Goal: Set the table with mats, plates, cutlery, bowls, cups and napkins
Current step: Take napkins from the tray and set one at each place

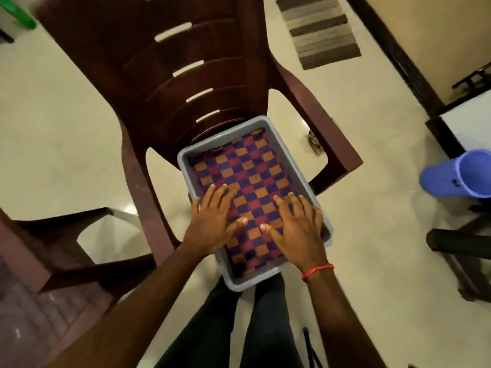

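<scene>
Left hand (212, 224): lay flat, fingers straight, on the checkered mat (249, 187), centre frame.
Right hand (297, 227): likewise flat on the mat.
Mat: lay inside the grey tray (186, 158) on the brown chair (186, 75).

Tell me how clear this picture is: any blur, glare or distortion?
Head view: wide-angle lens bends the brown chair; the blue bucket and striped rug look smeared; a glare patch shines on the floor; left hand, right hand and checked mat in the grey tray are fairly sharp.

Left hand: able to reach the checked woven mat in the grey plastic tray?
Likely yes: the left hand rests flat on the checked woven mat; the grey plastic tray is open-topped.
</scene>
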